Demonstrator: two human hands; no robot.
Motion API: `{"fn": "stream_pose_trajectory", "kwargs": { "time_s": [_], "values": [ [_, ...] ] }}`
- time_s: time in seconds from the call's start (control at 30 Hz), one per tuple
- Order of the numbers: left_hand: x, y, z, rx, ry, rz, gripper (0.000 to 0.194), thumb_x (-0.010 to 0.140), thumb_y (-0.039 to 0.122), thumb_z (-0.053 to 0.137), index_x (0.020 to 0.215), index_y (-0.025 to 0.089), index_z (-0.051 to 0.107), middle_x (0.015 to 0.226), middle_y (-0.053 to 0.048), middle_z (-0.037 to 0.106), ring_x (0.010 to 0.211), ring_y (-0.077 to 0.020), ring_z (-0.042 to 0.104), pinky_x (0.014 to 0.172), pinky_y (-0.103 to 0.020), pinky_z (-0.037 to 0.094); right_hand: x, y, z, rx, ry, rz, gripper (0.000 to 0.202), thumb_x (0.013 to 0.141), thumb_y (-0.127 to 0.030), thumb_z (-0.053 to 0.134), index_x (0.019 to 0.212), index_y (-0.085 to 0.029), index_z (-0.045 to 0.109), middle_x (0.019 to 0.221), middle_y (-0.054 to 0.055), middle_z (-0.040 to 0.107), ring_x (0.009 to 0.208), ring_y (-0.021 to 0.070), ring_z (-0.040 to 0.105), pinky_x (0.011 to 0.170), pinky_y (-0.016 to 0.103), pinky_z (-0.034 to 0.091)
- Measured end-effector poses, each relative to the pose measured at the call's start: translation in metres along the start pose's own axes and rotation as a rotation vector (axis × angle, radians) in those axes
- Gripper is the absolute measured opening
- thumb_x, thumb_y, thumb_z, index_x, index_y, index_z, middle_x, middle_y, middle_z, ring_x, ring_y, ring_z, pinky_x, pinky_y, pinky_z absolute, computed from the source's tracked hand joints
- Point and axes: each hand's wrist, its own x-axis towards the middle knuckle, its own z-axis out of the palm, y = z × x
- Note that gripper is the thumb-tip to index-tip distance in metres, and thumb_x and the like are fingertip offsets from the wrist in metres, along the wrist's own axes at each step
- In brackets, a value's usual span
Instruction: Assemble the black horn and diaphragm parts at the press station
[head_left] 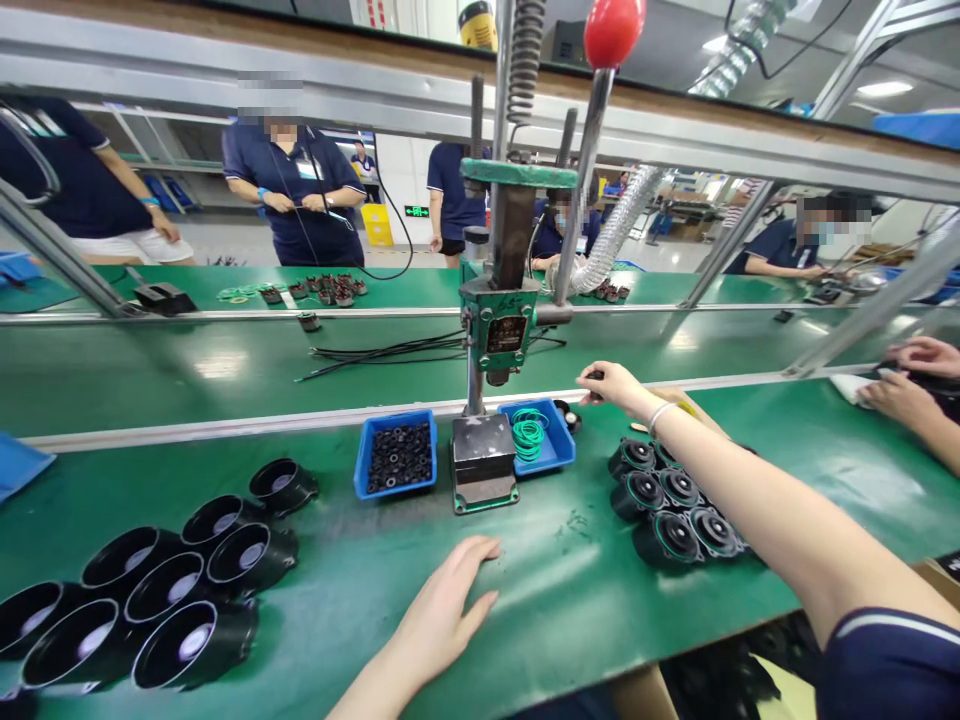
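My left hand [454, 605] is low over the green bench in front of the press, fingers stretched out and nothing in them. At the far side of the bench, my right hand [613, 388] pinches a small black part [595, 376] whose kind I cannot make out. Between the hands and a little left stands a hand press [504, 320] with a black base block [484, 447]. Against the base are a blue tray of small black rings [396, 455] and another with green rubber rings [529, 436]. Under my right forearm sit several black round housings [679, 487] with green rings, partly hidden.
Several open black cylindrical housings [180, 575] cover the bench at left. The press lever ends in a red knob [615, 32]. Black cables [390, 350] lie behind the press. A co-worker's hands [911, 385] are at the right edge; other people stand or sit across the bench.
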Motion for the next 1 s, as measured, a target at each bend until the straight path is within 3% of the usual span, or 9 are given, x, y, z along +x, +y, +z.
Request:
{"fn": "stream_pose_trajectory", "kwargs": {
  "time_s": [0.1, 0.17, 0.27, 0.4, 0.53, 0.73, 0.87, 1.0],
  "values": [
    [0.0, 0.007, -0.001, -0.117, 0.014, -0.041, 0.05, 0.09, 0.02, 0.054, 0.138, 0.027, 0.043, 0.133, -0.011, 0.059, 0.12, -0.0241, 0.06, 0.105, -0.046, 0.05, -0.038, -0.03, 0.004, 0.129, 0.053, -0.08, 0.019, 0.093, -0.035, 0.055, 0.093, -0.017, 0.053, 0.072, 0.001, 0.063, 0.061, 0.012, 0.065, 0.06, 0.023, 0.051],
    [0.003, 0.017, 0.0, -0.255, 0.029, -0.091, 0.051, 0.091, 0.024, 0.055, 0.14, 0.027, 0.04, 0.135, -0.011, 0.057, 0.119, -0.0232, 0.061, 0.104, -0.044, 0.051, -0.077, -0.052, 0.023, 0.198, 0.013, -0.159, 0.022, 0.092, -0.041, 0.056, 0.094, -0.019, 0.053, 0.075, 0.0, 0.064, 0.064, 0.0126, 0.064, 0.062, 0.024, 0.052],
    [0.009, 0.034, 0.0, -0.561, 0.087, -0.178, 0.053, 0.09, 0.033, 0.059, 0.138, 0.024, 0.038, 0.135, -0.013, 0.056, 0.118, -0.0228, 0.062, 0.101, -0.04, 0.053, -0.14, -0.076, 0.077, 0.352, -0.195, -0.3, 0.02, 0.094, -0.041, 0.052, 0.093, -0.021, 0.053, 0.08, 0.0, 0.061, 0.067, 0.0126, 0.059, 0.067, 0.027, 0.052],
    [0.013, 0.043, -0.002, -0.824, 0.226, -0.263, 0.033, 0.086, 0.044, 0.065, 0.104, 0.019, 0.054, 0.101, -0.007, 0.068, 0.092, -0.0195, 0.069, 0.085, -0.034, 0.059, -0.187, -0.079, 0.147, 0.484, -0.242, -0.338, 0.018, 0.096, -0.038, 0.05, 0.103, -0.021, 0.051, 0.098, 0.004, 0.057, 0.091, 0.0168, 0.057, 0.084, 0.032, 0.051],
    [0.004, 0.036, -0.011, -0.806, 0.315, -0.311, 0.034, 0.083, 0.045, 0.069, 0.098, 0.018, 0.055, 0.08, -0.001, 0.066, 0.073, -0.0151, 0.066, 0.073, -0.031, 0.058, -0.185, -0.069, 0.164, 0.518, -0.307, -0.452, 0.024, 0.098, -0.036, 0.044, 0.116, -0.023, 0.051, 0.112, 0.007, 0.05, 0.108, 0.0201, 0.052, 0.098, 0.038, 0.045],
    [-0.003, 0.021, -0.029, -0.713, 0.354, -0.364, 0.032, 0.081, 0.039, 0.072, 0.099, 0.015, 0.061, 0.089, -0.005, 0.068, 0.078, -0.017, 0.067, 0.077, -0.033, 0.057, -0.173, -0.065, 0.164, 0.712, -0.413, -0.432, 0.022, 0.091, -0.029, 0.053, 0.111, -0.024, 0.046, 0.101, 0.004, 0.046, 0.084, 0.0147, 0.054, 0.076, 0.027, 0.05],
    [-0.001, 0.016, -0.042, -0.52, 0.287, -0.294, 0.024, 0.083, 0.033, 0.069, 0.102, 0.018, 0.069, 0.099, -0.006, 0.066, 0.092, -0.0197, 0.068, 0.085, -0.034, 0.056, -0.172, -0.063, 0.171, 0.774, -0.417, -0.429, 0.028, 0.083, -0.016, 0.055, 0.107, -0.025, 0.043, 0.103, 0.003, 0.043, 0.083, 0.0124, 0.053, 0.075, 0.024, 0.05],
    [0.005, 0.017, -0.052, -0.313, 0.181, -0.233, 0.02, 0.087, 0.03, 0.065, 0.105, 0.023, 0.07, 0.098, -0.005, 0.069, 0.091, -0.0193, 0.067, 0.083, -0.032, 0.055, -0.172, -0.057, 0.172, 0.705, -0.401, -0.475, 0.033, 0.076, -0.008, 0.055, 0.103, -0.025, 0.045, 0.103, 0.004, 0.044, 0.09, 0.0147, 0.054, 0.079, 0.025, 0.05]
  ]
}}
